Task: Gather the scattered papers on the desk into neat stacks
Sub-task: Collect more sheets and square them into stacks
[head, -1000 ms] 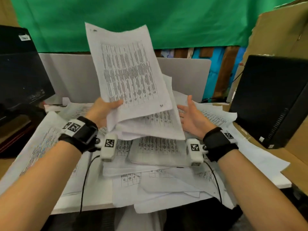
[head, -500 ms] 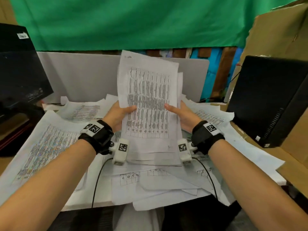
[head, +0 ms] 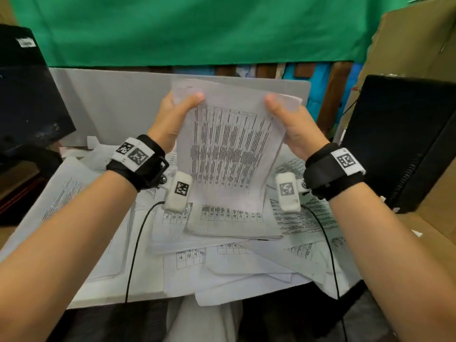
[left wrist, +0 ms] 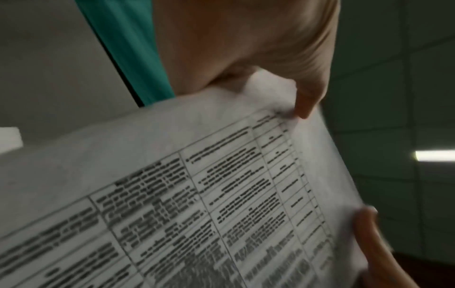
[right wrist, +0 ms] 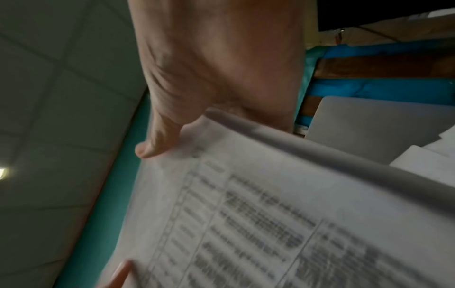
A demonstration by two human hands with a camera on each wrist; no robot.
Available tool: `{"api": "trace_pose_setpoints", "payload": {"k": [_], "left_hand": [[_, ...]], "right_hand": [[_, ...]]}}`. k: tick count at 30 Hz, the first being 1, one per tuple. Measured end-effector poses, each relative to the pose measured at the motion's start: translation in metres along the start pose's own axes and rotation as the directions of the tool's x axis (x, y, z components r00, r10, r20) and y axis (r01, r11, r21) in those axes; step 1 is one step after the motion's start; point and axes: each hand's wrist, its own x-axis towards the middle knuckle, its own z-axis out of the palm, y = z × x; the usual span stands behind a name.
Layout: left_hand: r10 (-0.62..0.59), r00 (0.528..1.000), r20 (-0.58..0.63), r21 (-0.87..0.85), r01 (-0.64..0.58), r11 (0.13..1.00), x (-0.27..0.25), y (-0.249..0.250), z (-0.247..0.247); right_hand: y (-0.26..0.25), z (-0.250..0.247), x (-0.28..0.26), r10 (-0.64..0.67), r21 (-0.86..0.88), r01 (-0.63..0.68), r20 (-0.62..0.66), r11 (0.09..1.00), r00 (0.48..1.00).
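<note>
A sheaf of printed papers (head: 229, 149) stands upright above the desk, its lower edge near the sheets below. My left hand (head: 172, 114) grips its upper left edge, thumb on the front. My right hand (head: 293, 124) grips the upper right edge the same way. The sheaf (left wrist: 197, 194) fills the left wrist view under my thumb. In the right wrist view the sheaf (right wrist: 270, 214) is blurred, and my thumb lies on its front. More printed sheets (head: 234, 257) lie scattered and overlapping across the white desk (head: 116, 296).
A dark monitor (head: 27, 99) stands at the left and a black computer case (head: 404, 139) at the right. A grey partition (head: 111, 104) closes the back of the desk, with green cloth (head: 197, 28) above. Cardboard (head: 419, 38) rises at far right. Some sheets overhang the front edge.
The sheaf was held up in my left hand alone, then both hands took its sides. Both hands have since slid up to its top corners, and it now stands upright.
</note>
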Motion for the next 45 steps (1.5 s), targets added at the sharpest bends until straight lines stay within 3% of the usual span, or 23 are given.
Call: {"api": "trace_pose_setpoints", "payload": {"k": [3,5,7,9,10,12,14,16,17,20,23,25,27,29,30,34,37,41,45], "left_hand": [[0.009,1.000,0.015,0.064,-0.010,0.998,-0.001,0.001,0.028],[0.113,0.993,0.023,0.068,-0.115,0.991,-0.001,0.014,0.045],[0.228,0.972,-0.049,0.029,-0.227,0.973,-0.001,0.028,0.051],[0.232,0.968,-0.092,0.014,-0.231,0.973,0.003,0.023,0.042],[0.172,0.982,-0.078,0.031,-0.170,0.985,0.001,0.015,0.035],[-0.102,0.994,-0.029,0.148,0.105,0.983,-0.005,-0.021,0.020],[-0.395,0.913,0.103,0.397,0.326,0.858,-0.021,-0.065,0.007],[-0.545,0.821,0.172,0.531,0.389,0.753,-0.033,-0.096,0.002],[-0.543,0.822,0.171,0.531,0.387,0.754,-0.036,-0.103,0.003],[-0.371,0.928,-0.013,0.369,0.349,0.861,-0.033,-0.108,0.013],[-0.327,0.939,-0.109,0.344,0.344,0.874,-0.027,-0.128,0.014],[-0.371,0.922,-0.112,0.486,0.376,0.789,-0.026,-0.145,0.009],[-0.473,0.863,-0.174,0.673,0.455,0.583,-0.026,-0.164,0.002],[-0.574,0.781,-0.247,0.775,0.515,0.366,-0.029,-0.175,0.000],[-0.599,0.762,-0.247,0.773,0.528,0.353,-0.030,-0.177,0.000],[-0.554,0.805,-0.213,0.652,0.540,0.533,-0.035,-0.179,0.001],[-0.402,0.881,-0.248,0.498,0.472,0.727,-0.040,-0.164,0.004],[-0.045,0.973,-0.225,0.342,0.122,0.932,-0.048,-0.105,0.018],[0.202,0.964,-0.172,0.279,-0.149,0.949,-0.043,-0.055,0.025]], "right_hand": [[-0.006,0.014,0.003,-0.041,-0.011,0.040,-0.099,0.999,0.994],[-0.019,0.025,0.008,-0.153,-0.071,0.144,-0.142,0.987,0.978],[-0.034,0.031,0.010,-0.271,-0.145,0.247,-0.180,0.958,0.946],[-0.031,0.025,0.011,-0.321,-0.175,0.291,-0.180,0.941,0.930],[-0.021,0.020,0.008,-0.273,-0.180,0.243,-0.167,0.953,0.948],[0.024,0.005,-0.003,0.012,-0.156,-0.029,-0.106,0.987,0.994],[0.073,-0.007,-0.019,0.319,-0.141,-0.322,-0.045,0.936,0.947],[0.108,-0.013,-0.030,0.437,-0.061,-0.439,-0.038,0.896,0.898],[0.115,-0.012,-0.032,0.444,-0.014,-0.445,-0.040,0.896,0.895],[0.101,-0.001,-0.034,0.373,-0.001,-0.375,-0.092,0.927,0.923],[0.111,-0.003,-0.031,0.383,-0.089,-0.398,-0.145,0.913,0.912],[0.134,-0.007,-0.035,0.495,-0.254,-0.516,-0.146,0.818,0.857],[0.150,-0.007,-0.041,0.587,-0.405,-0.617,-0.213,0.675,0.781],[0.161,-0.004,-0.047,0.633,-0.375,-0.690,-0.283,0.619,0.721],[0.161,-0.003,-0.049,0.649,-0.338,-0.704,-0.277,0.624,0.708],[0.154,-0.006,-0.050,0.609,-0.270,-0.655,-0.242,0.706,0.756],[0.132,-0.004,-0.050,0.458,-0.252,-0.490,-0.177,0.834,0.871],[0.096,0.001,-0.040,0.224,-0.152,-0.245,-0.143,0.957,0.964],[0.063,0.016,-0.026,-0.039,-0.216,0.004,-0.156,0.976,0.987]]}}
